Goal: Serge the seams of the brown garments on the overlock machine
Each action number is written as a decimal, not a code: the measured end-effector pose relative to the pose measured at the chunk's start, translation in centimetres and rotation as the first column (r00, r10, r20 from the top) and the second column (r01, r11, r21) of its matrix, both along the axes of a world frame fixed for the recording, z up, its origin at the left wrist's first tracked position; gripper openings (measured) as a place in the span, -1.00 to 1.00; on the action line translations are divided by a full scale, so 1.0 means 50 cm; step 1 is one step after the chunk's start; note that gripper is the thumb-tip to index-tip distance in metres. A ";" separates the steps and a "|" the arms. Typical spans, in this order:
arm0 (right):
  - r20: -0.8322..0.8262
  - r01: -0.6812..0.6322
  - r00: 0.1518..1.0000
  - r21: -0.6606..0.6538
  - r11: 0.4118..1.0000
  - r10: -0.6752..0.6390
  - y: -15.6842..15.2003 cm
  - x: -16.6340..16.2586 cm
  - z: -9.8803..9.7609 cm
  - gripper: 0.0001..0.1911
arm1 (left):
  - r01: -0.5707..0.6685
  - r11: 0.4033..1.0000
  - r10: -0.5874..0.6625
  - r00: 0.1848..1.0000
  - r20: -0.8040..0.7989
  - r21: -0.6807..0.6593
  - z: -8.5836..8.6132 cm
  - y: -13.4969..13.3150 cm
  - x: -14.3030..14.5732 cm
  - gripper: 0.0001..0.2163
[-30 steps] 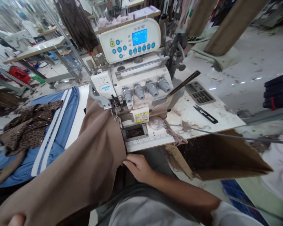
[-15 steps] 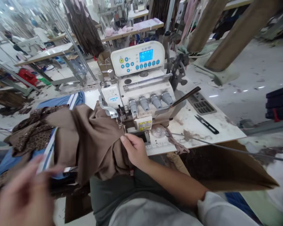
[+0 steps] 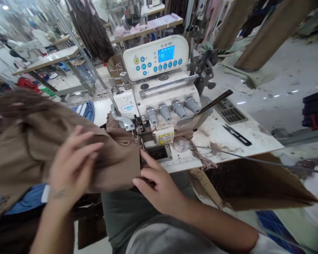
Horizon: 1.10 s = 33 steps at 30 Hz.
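Observation:
A brown cloth [image 3: 116, 165] spreads across the left of the overlock sewing machine [image 3: 148, 102], with its edge at the presser foot [image 3: 135, 135]. My left hand [image 3: 72, 162] is somewhat blurred and lies over the cloth, its fingers stretched out and apart. At the cloth's right edge, my right hand [image 3: 161, 185] has the border between thumb and fingers. The right index finger points up along that edge, close to the presser foot. Part of the cloth is hidden behind the left hand.
Black thread snips [image 3: 237, 135] lie on the white machine table [image 3: 257, 143] at right. Brown tweezers [image 3: 214, 102] stick out from the machine. An open cardboard box [image 3: 265, 187] stands below the table. Blue fabric with white stripes [image 3: 86, 111] lies behind the cloth.
My left hand has moved right and forward onto the brown cloth. The cloth is lifted and spread out at left, covering the leopard-print and blue pieces. My right index finger has straightened along its edge.

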State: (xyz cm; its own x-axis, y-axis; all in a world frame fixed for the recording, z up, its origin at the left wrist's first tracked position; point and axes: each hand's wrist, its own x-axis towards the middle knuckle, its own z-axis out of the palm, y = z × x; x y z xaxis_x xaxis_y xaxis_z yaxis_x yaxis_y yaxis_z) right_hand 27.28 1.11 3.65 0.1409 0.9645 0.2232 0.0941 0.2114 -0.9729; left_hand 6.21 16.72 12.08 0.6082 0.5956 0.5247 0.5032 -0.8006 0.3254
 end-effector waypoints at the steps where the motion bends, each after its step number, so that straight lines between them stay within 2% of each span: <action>1: 0.035 0.036 0.999 0.022 0.999 -0.037 -0.009 -0.007 -0.013 -0.69 | 0.088 0.995 -0.086 0.995 -0.051 0.050 -0.010 0.000 0.035 -0.75; 3: 0.031 0.090 0.995 0.012 0.996 -0.090 -0.015 -0.018 -0.042 -0.81 | 0.188 0.977 -0.176 0.977 -0.119 0.102 -0.039 -0.004 0.097 -0.74; 6: -0.047 0.032 0.998 -0.076 0.997 -0.036 0.003 -0.014 -0.077 -0.85 | 0.179 0.977 -0.170 0.982 -0.086 0.115 -0.076 -0.006 0.146 -0.84; 8: -0.039 -0.038 0.999 -0.083 0.996 0.034 0.023 0.003 -0.089 -0.72 | 0.175 0.977 -0.167 0.983 -0.076 0.121 -0.088 -0.004 0.153 -0.92; 11: 0.075 -0.085 0.994 0.004 0.996 0.084 0.047 0.031 -0.100 -0.53 | 0.176 0.973 -0.167 0.983 -0.070 0.149 -0.096 -0.001 0.146 -0.93; 14: 0.125 -0.079 0.990 0.079 0.994 0.069 0.053 0.042 -0.112 -0.46 | 0.239 0.954 -0.230 0.971 -0.068 0.183 -0.100 -0.007 0.132 -0.82; 17: 0.131 -0.084 0.989 0.080 0.993 0.073 0.049 0.042 -0.122 -0.45 | 0.297 0.925 -0.262 0.950 -0.168 0.236 -0.093 -0.021 0.128 -0.65; 20: 0.145 -0.070 0.988 0.067 0.995 0.060 0.045 0.040 -0.128 -0.43 | 0.231 0.935 -0.159 0.951 -0.265 0.268 -0.078 -0.031 0.132 -0.53; 23: 0.198 -0.060 0.979 0.091 0.994 0.041 0.042 0.036 -0.135 -0.42 | 0.188 0.970 -0.135 0.943 -0.303 0.154 -0.088 -0.044 0.109 -0.47; 25: 0.261 -0.061 0.965 0.136 0.989 0.024 0.040 0.032 -0.141 -0.41 | 0.122 0.990 -0.106 0.973 -0.207 0.066 -0.130 -0.069 0.069 -0.53; 26: 0.290 -0.059 0.957 0.159 0.985 0.011 0.040 0.030 -0.144 -0.41 | 0.027 0.999 -0.024 0.996 -0.084 0.037 -0.162 -0.088 0.044 -0.58; 27: 0.314 -0.056 0.950 0.177 0.983 -0.003 0.041 0.027 -0.146 -0.39 | -0.118 0.993 0.118 0.990 0.083 -0.005 -0.201 -0.111 0.018 -0.65; 28: 0.331 -0.053 0.944 0.187 0.981 -0.012 0.043 0.025 -0.148 -0.38 | -0.334 0.937 0.348 0.884 0.311 -0.100 -0.243 -0.136 -0.008 -0.69; 29: 0.338 -0.052 0.941 0.192 0.980 -0.016 0.045 0.023 -0.148 -0.37 | -0.494 0.823 0.566 0.678 0.469 -0.279 -0.286 -0.160 -0.032 -0.69; 30: 0.332 -0.049 0.943 0.191 0.980 -0.017 0.047 0.022 -0.146 -0.36 | -0.521 0.690 0.724 0.505 0.470 -0.503 -0.325 -0.183 -0.054 -0.67; 31: 0.315 -0.043 0.949 0.185 0.982 -0.018 0.049 0.022 -0.141 -0.35 | -0.468 0.568 0.816 0.426 0.390 -0.677 -0.357 -0.203 -0.073 -0.62; 32: 0.293 -0.032 0.956 0.174 0.984 -0.021 0.051 0.023 -0.134 -0.35 | -0.398 0.458 0.862 0.418 0.287 -0.795 -0.380 -0.219 -0.089 -0.57; 33: 0.276 -0.024 0.961 0.161 0.987 -0.022 0.050 0.023 -0.125 -0.36 | -0.326 0.372 0.858 0.478 0.188 -0.869 -0.393 -0.230 -0.101 -0.53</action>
